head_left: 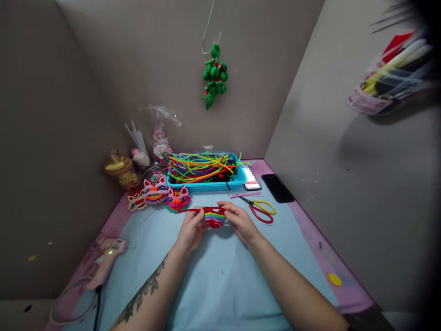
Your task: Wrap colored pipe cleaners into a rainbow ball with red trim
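A small rounded rainbow-striped piece [215, 218] with a red top edge and red underside is held up over the blue cloth, between my two hands. My left hand [192, 230] grips its left side, fingers pinched near the edge, and a red strip [187, 210] sticks out leftward past the fingertips. On the right side, my right hand [240, 221] pinches the same piece by its upper right edge. Several colourful cat-like faces lie beyond my left hand, the nearest a pink and red one [178, 198].
A blue tray [206, 186] of coloured fuzzy stems stands at the back. Right of it are scissors [258, 210] and a black phone [277, 188]. A pink glue gun [108, 262] lies at left with its cable. A green ornament [215, 76] hangs above.
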Motion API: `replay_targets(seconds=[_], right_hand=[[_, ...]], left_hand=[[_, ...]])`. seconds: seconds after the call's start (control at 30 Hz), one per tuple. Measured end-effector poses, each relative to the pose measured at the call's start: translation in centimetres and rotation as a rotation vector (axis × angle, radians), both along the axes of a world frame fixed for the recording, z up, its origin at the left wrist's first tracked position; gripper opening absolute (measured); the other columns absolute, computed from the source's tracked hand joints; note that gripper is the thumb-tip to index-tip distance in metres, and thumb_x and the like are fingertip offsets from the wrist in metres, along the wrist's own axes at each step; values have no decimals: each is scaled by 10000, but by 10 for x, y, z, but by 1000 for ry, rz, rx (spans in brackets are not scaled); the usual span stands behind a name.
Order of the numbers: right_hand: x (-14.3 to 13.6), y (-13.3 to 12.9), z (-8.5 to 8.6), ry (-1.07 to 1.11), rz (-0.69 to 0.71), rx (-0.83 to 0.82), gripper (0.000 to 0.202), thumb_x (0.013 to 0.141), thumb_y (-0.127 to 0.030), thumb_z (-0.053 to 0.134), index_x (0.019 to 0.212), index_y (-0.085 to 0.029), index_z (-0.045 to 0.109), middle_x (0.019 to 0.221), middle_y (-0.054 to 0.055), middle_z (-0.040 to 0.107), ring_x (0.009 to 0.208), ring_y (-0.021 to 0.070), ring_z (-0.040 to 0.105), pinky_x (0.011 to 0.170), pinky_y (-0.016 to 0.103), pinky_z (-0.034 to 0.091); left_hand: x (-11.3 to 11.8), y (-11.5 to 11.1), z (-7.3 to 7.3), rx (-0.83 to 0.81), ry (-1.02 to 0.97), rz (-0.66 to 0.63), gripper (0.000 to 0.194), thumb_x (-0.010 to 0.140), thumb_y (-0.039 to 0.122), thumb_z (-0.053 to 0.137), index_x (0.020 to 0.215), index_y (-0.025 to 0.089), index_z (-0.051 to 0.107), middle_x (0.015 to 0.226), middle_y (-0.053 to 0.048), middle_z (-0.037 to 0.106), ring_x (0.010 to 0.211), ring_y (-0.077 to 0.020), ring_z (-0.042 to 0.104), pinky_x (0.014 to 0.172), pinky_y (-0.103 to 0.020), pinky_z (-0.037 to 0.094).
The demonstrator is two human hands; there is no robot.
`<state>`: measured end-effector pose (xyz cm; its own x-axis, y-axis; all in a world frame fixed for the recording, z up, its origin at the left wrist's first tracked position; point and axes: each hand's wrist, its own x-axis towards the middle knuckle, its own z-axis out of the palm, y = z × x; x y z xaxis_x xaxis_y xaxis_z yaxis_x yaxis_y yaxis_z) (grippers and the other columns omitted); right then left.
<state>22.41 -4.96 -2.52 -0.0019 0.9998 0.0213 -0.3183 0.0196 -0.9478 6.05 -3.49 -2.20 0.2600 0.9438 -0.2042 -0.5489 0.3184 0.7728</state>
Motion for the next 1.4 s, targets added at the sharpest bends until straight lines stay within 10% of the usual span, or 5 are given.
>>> replay_targets(seconds=[0.37,1.4], right_hand=[[-11,-3,-8,-38,1,125,233,724,-437,701,715,-207,665,1105,74,580,1085,243,539,967,381,392],[-7,0,-15,-283,-97,87,236,748,-380,650,623,-183,618,1046,64,556,983,215,546,862,337,408]], left_hand=[[1,-6,-2,43,-16,-145,642,710,324,748,1269,315,433,1227,-71,562,993,-217,620,792,-374,527],[-4,2,-16,417,536,-128,774,661,307,768,1355,205,441,1321,-111,529,1110,-255,569,915,-326,468]])
